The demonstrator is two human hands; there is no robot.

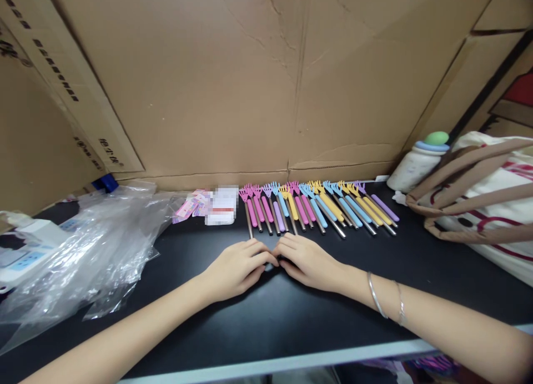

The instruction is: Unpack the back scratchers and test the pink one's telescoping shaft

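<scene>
A row of several small telescopic back scratchers (316, 206) lies on the black table (291, 312), with pink, purple, blue and yellow hand-shaped heads pointing to the back and metal handles toward me. My left hand (237, 267) and my right hand (308, 259) rest palm down just in front of the row's left end. Their fingertips meet at the middle, fingers stretched flat. Nothing shows inside either hand. Thin bracelets (385, 298) circle my right wrist.
Crumpled clear plastic bags (83, 251) cover the table's left part, beside a white box (25, 251). Pink packets and a white card (208, 205) lie left of the row. A bottle (418, 162) and a canvas bag (487, 201) stand at the right. Cardboard walls enclose the back.
</scene>
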